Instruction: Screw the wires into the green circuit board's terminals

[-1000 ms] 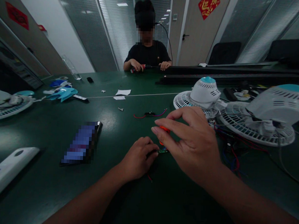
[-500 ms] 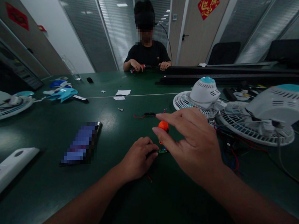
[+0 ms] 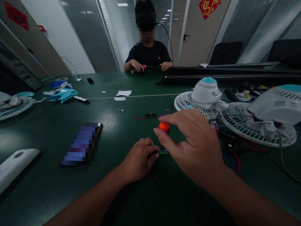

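Observation:
My left hand (image 3: 141,160) rests low over the green table, thumb and fingers pinched on a small green circuit board (image 3: 163,152). A short red wire (image 3: 150,180) pokes out below that hand. Just above the board, my right hand (image 3: 189,144) curls its thumb and forefinger around an orange round-topped thing (image 3: 163,127). Its lower part is mostly hidden by the hand, so I cannot tell its kind. Beyond the fingers lies a small black part (image 3: 150,115) with red and blue wires at its ends.
White fan-like housings on round grilles (image 3: 206,95) stand at right, with loose wires (image 3: 237,160) beside them. A phone (image 3: 81,143) and a white casing (image 3: 12,174) lie at left. Across the table, a person (image 3: 149,55) holds a red-and-black tool (image 3: 142,68).
My right hand has shifted very slightly, and the orange thing has moved a touch left. More of the black part's far wires shows. My left hand stays put.

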`<state>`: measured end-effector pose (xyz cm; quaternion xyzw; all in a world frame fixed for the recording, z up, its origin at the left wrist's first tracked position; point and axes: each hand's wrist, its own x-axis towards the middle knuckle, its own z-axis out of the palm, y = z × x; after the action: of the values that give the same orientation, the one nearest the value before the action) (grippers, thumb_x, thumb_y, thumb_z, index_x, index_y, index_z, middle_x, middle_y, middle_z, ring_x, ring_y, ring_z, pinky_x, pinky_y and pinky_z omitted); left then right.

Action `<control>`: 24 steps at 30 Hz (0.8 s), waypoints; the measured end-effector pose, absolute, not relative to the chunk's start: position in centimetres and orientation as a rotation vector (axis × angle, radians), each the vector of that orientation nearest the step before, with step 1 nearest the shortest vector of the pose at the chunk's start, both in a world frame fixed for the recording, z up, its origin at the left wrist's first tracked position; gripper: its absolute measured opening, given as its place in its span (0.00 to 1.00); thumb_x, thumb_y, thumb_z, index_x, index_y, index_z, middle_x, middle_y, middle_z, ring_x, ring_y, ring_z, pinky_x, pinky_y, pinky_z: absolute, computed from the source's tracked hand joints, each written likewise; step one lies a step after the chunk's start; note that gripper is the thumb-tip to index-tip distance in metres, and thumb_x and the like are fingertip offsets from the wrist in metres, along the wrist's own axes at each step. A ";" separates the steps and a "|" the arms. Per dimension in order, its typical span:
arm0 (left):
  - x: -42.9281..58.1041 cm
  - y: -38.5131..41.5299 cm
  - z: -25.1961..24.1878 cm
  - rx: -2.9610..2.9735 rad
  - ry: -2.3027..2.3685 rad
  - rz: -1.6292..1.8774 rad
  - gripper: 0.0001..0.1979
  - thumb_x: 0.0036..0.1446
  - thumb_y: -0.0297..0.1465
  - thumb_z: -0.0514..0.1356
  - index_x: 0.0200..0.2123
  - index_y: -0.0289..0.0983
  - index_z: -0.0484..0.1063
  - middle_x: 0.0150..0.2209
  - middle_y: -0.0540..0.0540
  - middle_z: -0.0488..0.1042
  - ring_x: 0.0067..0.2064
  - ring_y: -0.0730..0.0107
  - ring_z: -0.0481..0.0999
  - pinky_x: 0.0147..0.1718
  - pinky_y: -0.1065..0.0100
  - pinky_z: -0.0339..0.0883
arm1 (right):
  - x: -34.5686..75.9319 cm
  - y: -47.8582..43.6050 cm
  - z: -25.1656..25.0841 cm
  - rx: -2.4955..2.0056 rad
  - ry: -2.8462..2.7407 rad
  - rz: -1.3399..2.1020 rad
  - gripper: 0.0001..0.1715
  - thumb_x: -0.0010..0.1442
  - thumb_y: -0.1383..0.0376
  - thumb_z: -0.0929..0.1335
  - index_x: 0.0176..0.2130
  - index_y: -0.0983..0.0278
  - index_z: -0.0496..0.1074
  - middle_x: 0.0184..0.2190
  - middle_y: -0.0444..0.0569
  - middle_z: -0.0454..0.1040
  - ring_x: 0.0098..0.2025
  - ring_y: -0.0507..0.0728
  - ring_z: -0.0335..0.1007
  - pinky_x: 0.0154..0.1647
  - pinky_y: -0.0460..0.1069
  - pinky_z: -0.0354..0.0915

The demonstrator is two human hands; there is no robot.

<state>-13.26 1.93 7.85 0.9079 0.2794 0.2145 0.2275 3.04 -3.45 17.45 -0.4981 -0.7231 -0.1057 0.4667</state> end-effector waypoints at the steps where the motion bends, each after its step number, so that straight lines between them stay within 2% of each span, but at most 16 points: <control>1: -13.2 1.9 7.8 2.503 0.773 0.592 0.08 0.60 0.25 0.57 0.42 0.36 0.75 0.38 0.42 0.71 0.46 0.57 0.71 0.48 0.53 0.67 | 3.1 -3.5 17.4 -1.221 -1.776 -0.256 0.09 0.56 0.69 0.70 0.39 0.68 0.77 0.32 0.51 0.77 0.38 0.63 0.71 0.40 0.59 0.62; 9: -13.3 2.0 7.5 2.492 0.767 0.621 0.07 0.60 0.26 0.57 0.41 0.37 0.73 0.39 0.44 0.71 0.46 0.57 0.71 0.48 0.53 0.67 | 3.1 -3.7 17.3 -1.225 -1.777 -0.261 0.08 0.57 0.70 0.68 0.37 0.65 0.77 0.32 0.50 0.77 0.38 0.60 0.70 0.40 0.58 0.62; 14: -13.3 1.9 7.5 2.487 0.781 0.608 0.07 0.60 0.25 0.57 0.41 0.37 0.73 0.38 0.44 0.71 0.47 0.56 0.71 0.49 0.51 0.68 | 3.1 -3.6 17.0 -1.224 -1.778 -0.248 0.06 0.58 0.66 0.69 0.37 0.62 0.77 0.36 0.50 0.76 0.41 0.60 0.69 0.42 0.58 0.62; 19: -13.3 1.9 7.6 2.512 0.781 0.600 0.07 0.60 0.26 0.57 0.40 0.37 0.73 0.38 0.44 0.71 0.48 0.56 0.71 0.49 0.52 0.68 | 3.2 -3.5 16.7 -1.214 -1.772 -0.270 0.07 0.59 0.64 0.69 0.37 0.63 0.77 0.37 0.51 0.73 0.40 0.59 0.67 0.41 0.58 0.63; 24: -13.3 1.9 7.7 2.512 0.776 0.609 0.07 0.60 0.26 0.57 0.41 0.37 0.74 0.38 0.43 0.71 0.47 0.56 0.71 0.49 0.52 0.68 | 3.1 -3.5 16.9 -1.211 -1.769 -0.287 0.07 0.59 0.67 0.69 0.36 0.65 0.79 0.35 0.53 0.72 0.39 0.59 0.67 0.39 0.58 0.62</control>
<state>-13.32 1.88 7.69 0.9081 0.2806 0.2200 0.2195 3.14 -3.50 16.95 -0.4943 -0.7219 -0.1173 0.4698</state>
